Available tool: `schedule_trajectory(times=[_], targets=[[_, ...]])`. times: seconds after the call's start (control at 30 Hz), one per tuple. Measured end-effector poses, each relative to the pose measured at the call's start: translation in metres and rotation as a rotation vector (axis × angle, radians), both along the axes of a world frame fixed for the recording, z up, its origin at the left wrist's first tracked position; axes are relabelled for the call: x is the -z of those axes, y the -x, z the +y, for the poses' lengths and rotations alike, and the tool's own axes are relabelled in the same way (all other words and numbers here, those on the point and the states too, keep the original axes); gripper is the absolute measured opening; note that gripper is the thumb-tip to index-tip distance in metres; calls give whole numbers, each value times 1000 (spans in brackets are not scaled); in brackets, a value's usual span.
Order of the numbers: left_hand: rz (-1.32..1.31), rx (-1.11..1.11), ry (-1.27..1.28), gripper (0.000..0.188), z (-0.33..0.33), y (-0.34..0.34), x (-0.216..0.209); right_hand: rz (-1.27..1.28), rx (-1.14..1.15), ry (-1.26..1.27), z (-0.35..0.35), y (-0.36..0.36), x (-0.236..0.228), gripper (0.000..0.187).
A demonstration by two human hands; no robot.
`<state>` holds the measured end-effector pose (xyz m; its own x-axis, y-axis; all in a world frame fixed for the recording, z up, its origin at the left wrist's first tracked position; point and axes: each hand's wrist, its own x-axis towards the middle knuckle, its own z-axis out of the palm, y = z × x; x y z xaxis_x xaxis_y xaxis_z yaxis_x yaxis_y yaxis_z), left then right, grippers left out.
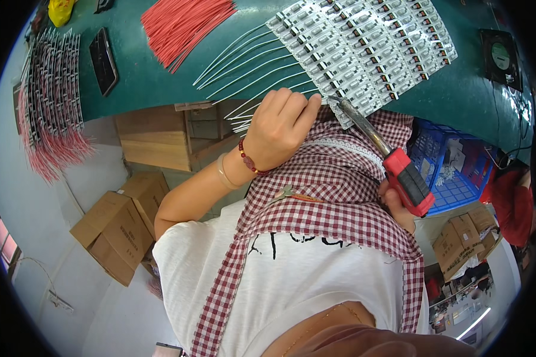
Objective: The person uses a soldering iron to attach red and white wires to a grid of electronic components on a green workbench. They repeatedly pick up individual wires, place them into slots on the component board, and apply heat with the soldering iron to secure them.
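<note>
A panel of small circuit boards (pixel 363 47) lies on the green table, with several white wires (pixel 244 62) fanning out from its left edge. At the panel's near corner my left hand (pixel 283 125) is closed in a pinch on a white wire; the wire's end is mostly hidden by the fingers. My right hand (pixel 397 208), partly behind the handle, grips a soldering iron (pixel 406 178) with a red and black handle. The iron slants up to the left, its metal tip at the panel's corner close to my left fingertips.
Red wires (pixel 181 27) lie in a bundle beyond the white ones. A phone (pixel 103 62) and boards with red wires (pixel 52 89) are at the left. On the right are a black fan-like device (pixel 500 56), a blue basket (pixel 458 196) and another person's red sleeve (pixel 509 205). Cardboard boxes (pixel 116 235) stand below.
</note>
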<state>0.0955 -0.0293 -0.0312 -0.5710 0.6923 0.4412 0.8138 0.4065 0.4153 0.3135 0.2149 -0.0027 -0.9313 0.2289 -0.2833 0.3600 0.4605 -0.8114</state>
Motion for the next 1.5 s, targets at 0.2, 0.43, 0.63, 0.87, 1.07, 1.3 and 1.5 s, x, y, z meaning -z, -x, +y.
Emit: schedule_trajectory(times=[0.2, 0.43, 0.63, 0.87, 1.07, 1.3, 1.5], targets=[[1, 3, 12, 35, 1, 0, 1, 86, 61, 92, -2, -3, 2, 22], [-19, 2, 17, 35, 2, -1, -3, 56, -57, -11, -2, 6, 1, 22], [-8, -8, 18, 33, 2, -1, -2, 103, -3, 29, 4, -10, 10, 21], [7, -30, 26, 32, 3, 0, 0, 47, 20, 47, 10, -13, 9, 22], [53, -17, -18, 39, 0, -3, -7, 27, 31, 75, 12, -16, 7, 22], [47, -24, -44, 40, -1, -12, -5, 25, -16, 55, 12, -11, 9, 21], [18, -10, -42, 38, 0, -13, -1, 46, -18, 34, 7, -6, 11, 19]])
